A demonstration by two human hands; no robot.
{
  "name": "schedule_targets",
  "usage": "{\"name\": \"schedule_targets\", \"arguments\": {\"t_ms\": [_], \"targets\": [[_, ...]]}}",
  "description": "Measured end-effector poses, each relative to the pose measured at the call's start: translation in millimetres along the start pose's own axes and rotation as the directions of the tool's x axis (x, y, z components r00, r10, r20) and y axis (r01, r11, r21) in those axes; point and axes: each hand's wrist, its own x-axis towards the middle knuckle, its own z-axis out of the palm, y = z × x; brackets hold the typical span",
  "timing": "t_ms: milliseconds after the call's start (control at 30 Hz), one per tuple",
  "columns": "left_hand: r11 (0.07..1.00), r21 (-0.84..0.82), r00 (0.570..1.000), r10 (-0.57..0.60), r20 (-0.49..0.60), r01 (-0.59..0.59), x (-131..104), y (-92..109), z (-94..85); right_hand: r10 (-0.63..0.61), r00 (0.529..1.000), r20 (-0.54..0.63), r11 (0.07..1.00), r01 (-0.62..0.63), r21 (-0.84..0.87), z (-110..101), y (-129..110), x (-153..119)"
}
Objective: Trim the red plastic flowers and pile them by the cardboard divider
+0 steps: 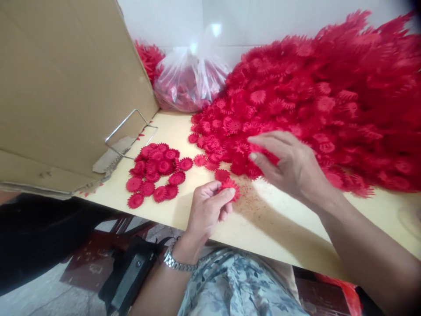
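My left hand (208,202) pinches a red flower-shaped disc (234,189) with a fringed edge, just above the table near its front edge. To the right, my right hand (284,160) is raised at the near side of a large heap of red fringed discs (263,96). Its thumb and fingers are apart, and no disc shows between them. Left of my left hand lies a smaller group of dark red round flower pieces (153,169), which look thicker than the loose discs. A few single pieces lie between this group and the heap.
A large cardboard box (66,87) stands at the left, with a bent metal wire frame (120,134) beside it. Behind, a clear plastic bag (194,81) filled with red pieces leans near the wall. Small red scraps dot the pale table (276,224). A black bag (128,272) is below.
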Motion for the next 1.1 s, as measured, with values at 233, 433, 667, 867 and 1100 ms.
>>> {"name": "schedule_targets", "arguments": {"t_ms": [233,433,667,867,1100], "targets": [[0.999,0.035,1.000,0.025,-0.009,-0.025,1.7,0.4,3.9,0.011,0.947,0.320,0.791,-0.204,0.577,6.6,-29.1,-22.3],[0.999,-0.040,0.997,0.033,0.073,-0.030,0.8,-0.4,2.5,0.068,0.913,0.403,0.683,-0.337,0.647,14.5,-26.2,-25.4],[0.997,-0.050,0.988,0.062,0.144,-0.055,1.3,5.0,-4.2,0.260,0.965,0.034,0.934,-0.260,0.246,4.7,-8.3,-3.9],[0.989,-0.142,0.994,0.055,0.093,-0.042,4.0,9.1,-2.3,0.019,0.994,-0.105,0.971,-0.043,-0.235,2.6,11.8,18.0],[0.987,-0.158,0.998,0.027,0.063,-0.017,3.1,7.2,-3.0,-0.197,0.975,0.099,0.980,0.196,0.018,19.4,-3.0,-11.8]]}}
